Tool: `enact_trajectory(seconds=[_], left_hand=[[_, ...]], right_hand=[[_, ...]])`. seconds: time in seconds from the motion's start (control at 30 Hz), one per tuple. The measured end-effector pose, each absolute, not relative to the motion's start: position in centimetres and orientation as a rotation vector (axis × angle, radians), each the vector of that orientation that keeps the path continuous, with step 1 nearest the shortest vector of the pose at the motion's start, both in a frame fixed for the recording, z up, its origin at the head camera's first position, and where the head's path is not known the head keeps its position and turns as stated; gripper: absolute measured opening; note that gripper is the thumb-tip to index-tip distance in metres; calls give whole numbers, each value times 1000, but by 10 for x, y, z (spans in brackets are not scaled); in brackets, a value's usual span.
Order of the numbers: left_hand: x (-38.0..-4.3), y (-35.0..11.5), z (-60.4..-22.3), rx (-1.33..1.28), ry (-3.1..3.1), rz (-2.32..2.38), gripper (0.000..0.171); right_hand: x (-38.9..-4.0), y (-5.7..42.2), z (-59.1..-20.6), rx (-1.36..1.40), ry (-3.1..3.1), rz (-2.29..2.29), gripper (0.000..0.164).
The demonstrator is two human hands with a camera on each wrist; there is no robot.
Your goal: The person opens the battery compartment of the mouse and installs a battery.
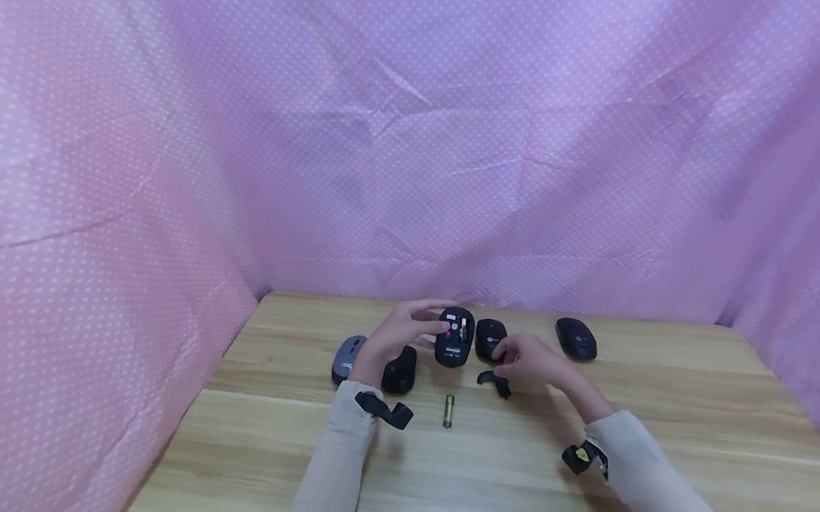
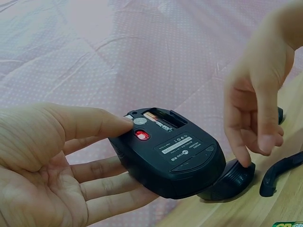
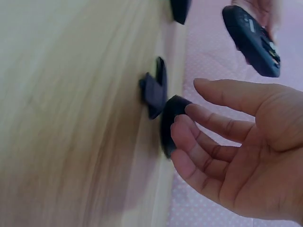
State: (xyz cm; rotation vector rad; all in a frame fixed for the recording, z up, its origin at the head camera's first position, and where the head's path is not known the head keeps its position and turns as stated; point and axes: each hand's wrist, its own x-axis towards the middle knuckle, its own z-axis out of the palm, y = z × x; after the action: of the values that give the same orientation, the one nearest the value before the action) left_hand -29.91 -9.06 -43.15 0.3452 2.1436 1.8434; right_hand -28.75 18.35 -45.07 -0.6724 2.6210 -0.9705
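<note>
My left hand (image 1: pixel 404 330) grips an upturned mouse (image 1: pixel 454 351), lifted near the table's back edge (image 1: pixel 323 301).
Across a gap, my right hand (image 1: pixel 532 361) hovers beside the curved black piece (image 3: pixel 154 97), fingers loosely bent round nothing; open wood (image 1: pixel 502 481) lies on both sides of the battery (image 1: pixel 448 411).

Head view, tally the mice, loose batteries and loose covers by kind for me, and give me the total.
Mice: 5
Loose battery: 1
Loose cover: 1
Total: 7
</note>
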Motion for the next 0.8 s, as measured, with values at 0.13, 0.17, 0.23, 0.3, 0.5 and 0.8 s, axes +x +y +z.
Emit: enact_trajectory(seconds=[0.13,0.17,0.23,0.3,0.5,0.8], left_hand=[[-298,-92,-432,344,2154,1837,45],[-298,-92,-431,344,2157,1835,45],[-298,-92,-431,348,2161,1831,44],[-298,-93,-431,352,2164,1829,42],[-298,-91,-429,354,2168,1822,42],[-295,-91,-432,356,2137,1822,43]], right_hand=[[-286,181,-455,-611,2610,-930,24],[-286,181,-457,-606,2602,-927,24],[-286,179,-460,-593,2594,-917,24],[-286,177,-462,-584,2588,-910,25],[-282,174,-460,-545,2598,-864,29],[-275,168,-456,-704,2511,-843,36]])
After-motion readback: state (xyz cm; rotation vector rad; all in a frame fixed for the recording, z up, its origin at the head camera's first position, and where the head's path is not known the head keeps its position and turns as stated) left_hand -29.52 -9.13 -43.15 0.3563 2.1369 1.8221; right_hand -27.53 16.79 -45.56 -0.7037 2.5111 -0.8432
